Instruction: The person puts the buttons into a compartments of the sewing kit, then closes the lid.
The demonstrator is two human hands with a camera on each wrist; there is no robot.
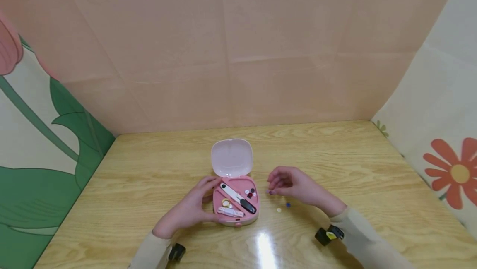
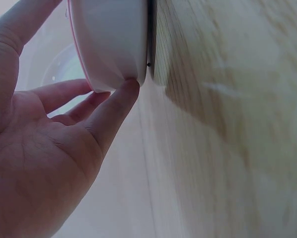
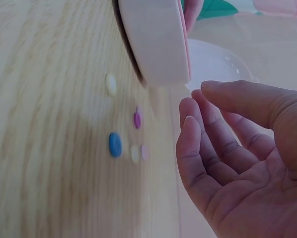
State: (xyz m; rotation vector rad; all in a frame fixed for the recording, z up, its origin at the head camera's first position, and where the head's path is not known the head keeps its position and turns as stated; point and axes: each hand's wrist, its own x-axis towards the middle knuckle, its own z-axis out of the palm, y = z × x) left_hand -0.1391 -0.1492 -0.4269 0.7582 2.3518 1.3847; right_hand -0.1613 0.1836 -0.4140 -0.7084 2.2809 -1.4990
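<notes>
A pink box (image 1: pixel 253 220) with its pale lid (image 1: pixel 232 158) raised stands on the table. My left hand (image 1: pixel 191 205) grips its left side, thumb at the front and fingers toward the back. Inside lie a slim white tool with a black end (image 1: pixel 238 198), a pair of nail clippers (image 1: pixel 231 212), a gold-rimmed round item (image 1: pixel 225 202) and several small buttons (image 1: pixel 250 193). To the box's right hovers my right hand (image 1: pixel 288 184), fingers loosely bent, nothing showing between them in the right wrist view. A blue button (image 3: pixel 115 144) and a purple button (image 3: pixel 137 120) lie near it.
Other loose buttons on the wooden table (image 1: pixel 167 153) include a cream button (image 3: pixel 111 84) and a pink button (image 3: pixel 144 151). A plain pinkish backdrop (image 1: pixel 223 54) rises behind, with flower-printed sheets on both sides.
</notes>
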